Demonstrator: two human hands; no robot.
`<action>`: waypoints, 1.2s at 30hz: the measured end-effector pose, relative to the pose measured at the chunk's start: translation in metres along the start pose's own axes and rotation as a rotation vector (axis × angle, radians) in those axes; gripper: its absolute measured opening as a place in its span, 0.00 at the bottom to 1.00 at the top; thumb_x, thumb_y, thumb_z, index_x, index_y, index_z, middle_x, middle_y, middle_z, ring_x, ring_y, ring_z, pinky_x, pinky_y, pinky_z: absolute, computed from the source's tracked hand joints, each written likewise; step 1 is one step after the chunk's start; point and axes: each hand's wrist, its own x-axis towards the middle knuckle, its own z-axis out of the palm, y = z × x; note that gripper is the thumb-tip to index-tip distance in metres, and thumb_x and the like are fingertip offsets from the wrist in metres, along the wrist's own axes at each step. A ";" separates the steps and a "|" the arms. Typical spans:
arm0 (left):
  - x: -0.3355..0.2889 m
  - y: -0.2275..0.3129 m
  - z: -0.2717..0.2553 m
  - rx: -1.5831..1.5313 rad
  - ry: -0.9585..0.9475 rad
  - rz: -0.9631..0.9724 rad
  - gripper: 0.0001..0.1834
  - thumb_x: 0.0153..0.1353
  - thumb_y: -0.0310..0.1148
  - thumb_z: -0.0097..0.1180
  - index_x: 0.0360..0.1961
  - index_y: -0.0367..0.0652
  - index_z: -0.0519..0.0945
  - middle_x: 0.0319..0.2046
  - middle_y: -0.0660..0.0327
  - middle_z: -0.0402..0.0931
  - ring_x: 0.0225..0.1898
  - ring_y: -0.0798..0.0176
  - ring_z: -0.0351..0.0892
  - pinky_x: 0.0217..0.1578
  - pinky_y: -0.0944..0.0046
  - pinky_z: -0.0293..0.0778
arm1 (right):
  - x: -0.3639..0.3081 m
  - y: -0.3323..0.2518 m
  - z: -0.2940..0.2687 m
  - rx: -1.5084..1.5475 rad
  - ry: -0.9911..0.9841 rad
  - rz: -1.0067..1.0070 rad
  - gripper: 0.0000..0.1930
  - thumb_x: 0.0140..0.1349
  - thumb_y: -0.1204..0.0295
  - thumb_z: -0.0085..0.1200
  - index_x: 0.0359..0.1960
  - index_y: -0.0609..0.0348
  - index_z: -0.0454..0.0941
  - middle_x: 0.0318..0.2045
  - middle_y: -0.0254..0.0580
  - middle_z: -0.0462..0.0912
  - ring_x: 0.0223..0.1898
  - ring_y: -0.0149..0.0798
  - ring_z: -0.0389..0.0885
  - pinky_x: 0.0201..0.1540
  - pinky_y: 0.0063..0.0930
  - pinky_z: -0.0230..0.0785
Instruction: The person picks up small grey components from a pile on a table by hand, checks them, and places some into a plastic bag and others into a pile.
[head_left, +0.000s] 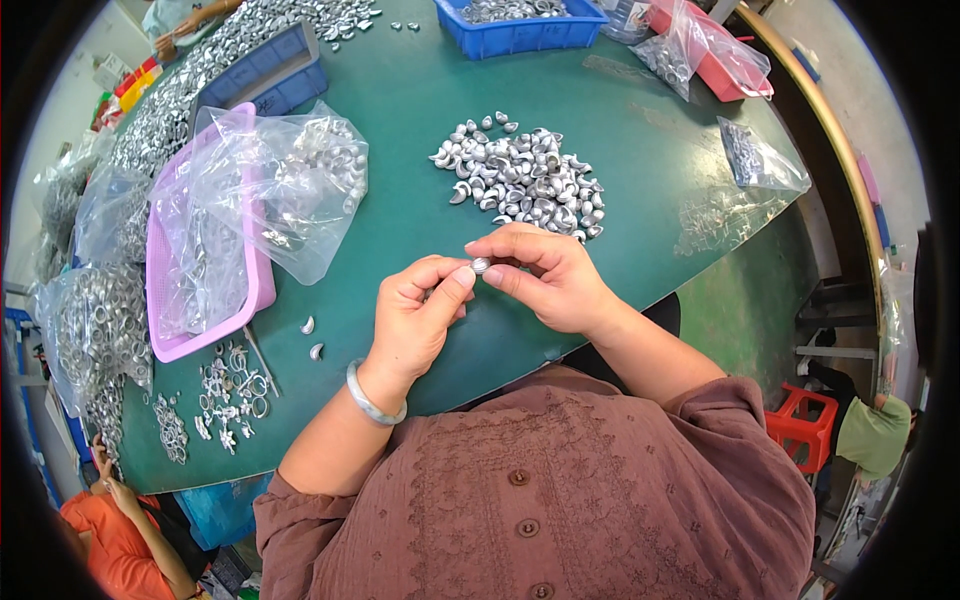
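We sit at the near edge of the green table (395,100), and both our hands are raised just inside that edge. Our left hand (420,305) is mostly closed, thumb and forefinger pinching one side of a small silver piece (480,266); whether its curled fingers hide anything more, we cannot tell. Our right hand (555,280) is half open, its thumb and fingertips meeting at the other side of the same piece. So the piece sits between the two hands, its visible face ribbed.

Farther from the near edge, just beyond our hands, lies a heap of curved silver pieces (530,180), many showing a hollow side. Two loose crescent pieces (316,351) rest left of our left hand, toward the purple basket (263,285). A clear bag (760,160) lies by the table's right-hand corner.

We judge the piece light and stiff, likely metal, and probably slippery where polished; it seems more apt to scratch or slip than to break. The best hold looks to be thumb and fingertip on opposite sides, leaving the ribbed face free.
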 end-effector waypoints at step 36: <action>0.000 0.002 -0.002 0.030 -0.025 0.003 0.08 0.56 0.31 0.52 0.33 0.39 0.78 0.24 0.68 0.72 0.24 0.78 0.66 0.23 0.78 0.63 | 0.001 -0.006 0.001 -0.102 0.043 -0.115 0.13 0.47 0.82 0.55 0.37 0.63 0.73 0.29 0.39 0.75 0.26 0.29 0.74 0.30 0.20 0.68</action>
